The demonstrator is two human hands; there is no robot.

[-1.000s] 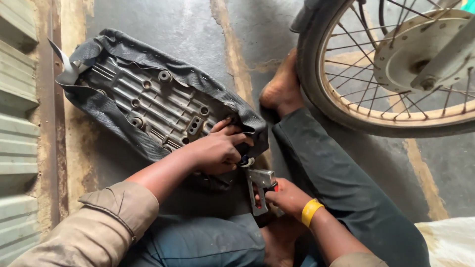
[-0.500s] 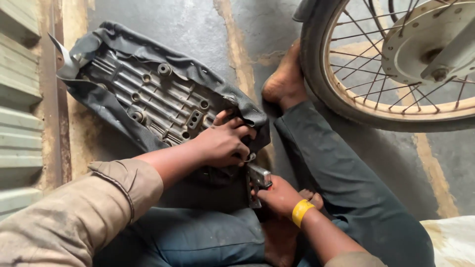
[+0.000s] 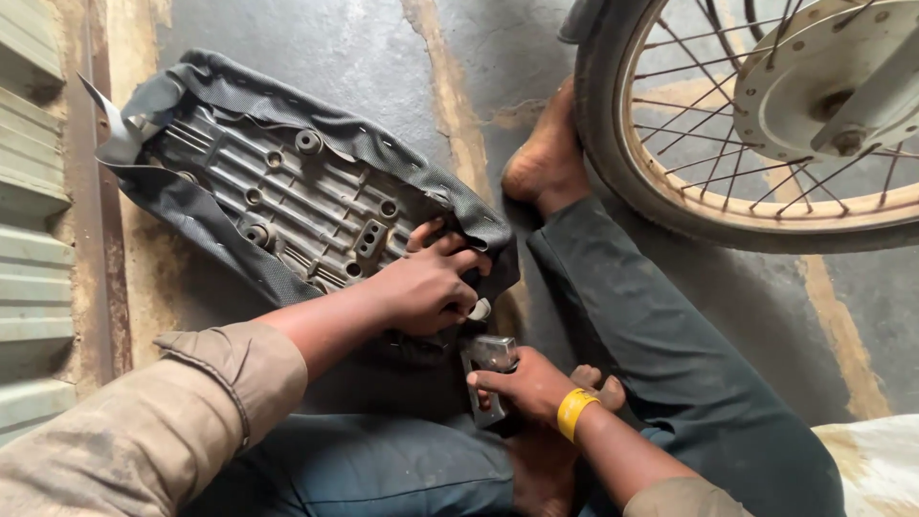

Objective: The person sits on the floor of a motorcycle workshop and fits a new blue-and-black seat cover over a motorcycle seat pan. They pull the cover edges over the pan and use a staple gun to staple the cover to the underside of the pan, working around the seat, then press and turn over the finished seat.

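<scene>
From the head camera, the upturned motorcycle seat lies on the concrete floor, its near end by the person's lap. The left hand clamps the black cover over that end's rim, much as half a second ago. The right hand, closed around a metal staple gun, has shifted slightly closer under the left. A spoked wheel stands at the right.

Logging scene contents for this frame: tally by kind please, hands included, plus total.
Hands: 2, left hand on the seat cover's edge, right hand gripping the staple gun
Upturned motorcycle seat: 1
Metal staple gun: 1
Spoked wheel: 1
Yellow wristband: 1
Total: 6
</scene>
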